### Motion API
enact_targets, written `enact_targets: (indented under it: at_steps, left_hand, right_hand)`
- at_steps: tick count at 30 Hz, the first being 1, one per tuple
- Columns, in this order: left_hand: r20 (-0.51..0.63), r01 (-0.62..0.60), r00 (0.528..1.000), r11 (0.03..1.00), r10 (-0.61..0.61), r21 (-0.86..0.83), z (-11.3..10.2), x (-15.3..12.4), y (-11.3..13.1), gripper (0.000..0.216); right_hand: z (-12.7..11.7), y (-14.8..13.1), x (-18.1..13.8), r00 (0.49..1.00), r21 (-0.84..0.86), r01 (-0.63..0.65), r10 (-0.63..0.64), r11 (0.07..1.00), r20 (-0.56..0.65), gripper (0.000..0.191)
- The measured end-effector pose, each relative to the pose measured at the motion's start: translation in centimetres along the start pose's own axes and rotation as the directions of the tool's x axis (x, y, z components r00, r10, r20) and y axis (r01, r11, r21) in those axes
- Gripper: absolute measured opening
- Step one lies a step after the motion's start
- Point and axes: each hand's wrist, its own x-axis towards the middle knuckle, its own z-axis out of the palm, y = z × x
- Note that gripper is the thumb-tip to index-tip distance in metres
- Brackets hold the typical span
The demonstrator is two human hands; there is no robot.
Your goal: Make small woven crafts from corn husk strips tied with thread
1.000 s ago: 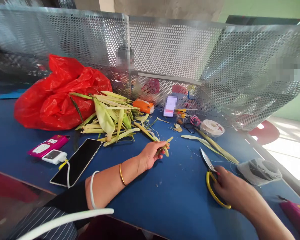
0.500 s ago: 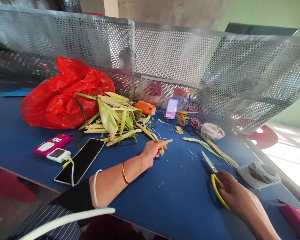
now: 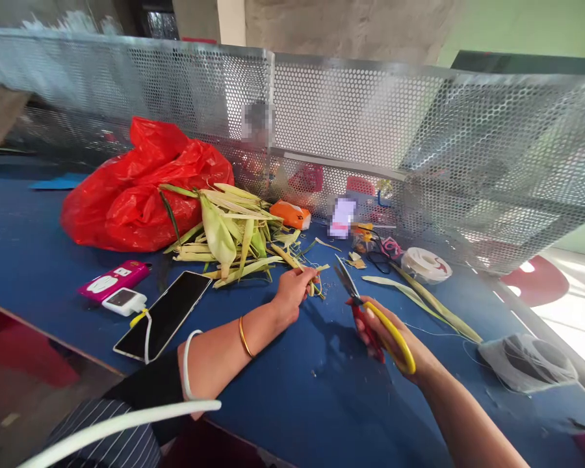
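Observation:
My left hand (image 3: pixel 295 291) is closed in a pinch on a strip of corn husk (image 3: pixel 316 279), whose ends stick out past the fingertips. My right hand (image 3: pixel 387 331) grips a pair of scissors (image 3: pixel 350 286) with red and yellow handles, its blades pointing up and away from me, a short gap to the right of the held husk. Behind my left hand lies a heap of pale green corn husks (image 3: pixel 219 237). Two longer husk strips (image 3: pixel 433 302) rest to the right of the scissors.
A red plastic bag (image 3: pixel 146 195) stands behind the heap. At left lie a black phone (image 3: pixel 168 315), a white device (image 3: pixel 124 301) and a magenta pack (image 3: pixel 112 279). Tape (image 3: pixel 426 265) and a thread spool (image 3: pixel 529 361) sit at right. A perforated metal screen (image 3: pixel 341 110) borders the blue table.
My right hand has raised the scissors and brought them leftward, close to my left hand. My left hand keeps its pinch on the husk strip. The view has shifted slightly.

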Motion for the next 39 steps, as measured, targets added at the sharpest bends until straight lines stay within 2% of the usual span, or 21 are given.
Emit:
enact_targets:
  at_steps: [3, 6, 10, 16, 27, 33, 39]
  left_hand:
    - [-0.025, -0.018, 1.000, 1.000, 0.017, -0.016, 0.0, 0.1, -0.1, 0.016]
    - [-0.001, -0.021, 1.000, 0.999, 0.021, -0.047, 0.2, -0.3, -0.2, 0.020]
    - [0.040, -0.065, 0.997, 0.995, 0.068, -0.071, 0.5, -1.0, 0.0, 0.026]
    - [0.074, -0.045, 0.996, 0.996, 0.051, -0.072, 0.8, -1.5, -0.1, 0.026]
    - [0.193, -0.061, 0.980, 0.997, 0.051, 0.049, 1.3, -2.1, -1.5, 0.017]
    - [0.190, -0.069, 0.980, 0.996, 0.058, 0.052, 1.3, -2.0, -1.6, 0.015]
    - [0.178, -0.016, 0.984, 1.000, 0.012, 0.021, 1.4, -2.3, -1.4, 0.014]
  right_hand:
    - [0.0, 0.2, -0.6, 0.999, -0.160, 0.041, -0.042, 0.986, -0.002, 0.064]
    - [0.3, 0.4, -1.5, 0.994, -0.285, 0.087, -0.102, 0.954, -0.037, 0.062]
    - [0.5, 0.6, -1.7, 0.989, -0.398, 0.068, -0.113, 0.915, -0.091, 0.061]
    - [0.4, 1.1, -1.7, 0.990, -0.404, 0.090, -0.125, 0.910, -0.061, 0.058]
    - [0.8, 1.8, -1.1, 0.983, -0.347, 0.063, -0.118, 0.936, -0.140, 0.061]
    - [0.8, 2.6, -1.1, 0.980, -0.331, 0.032, -0.095, 0.943, -0.175, 0.054]
    - [0.9, 2.8, -1.0, 0.970, -0.349, 0.014, -0.097, 0.937, -0.223, 0.061]
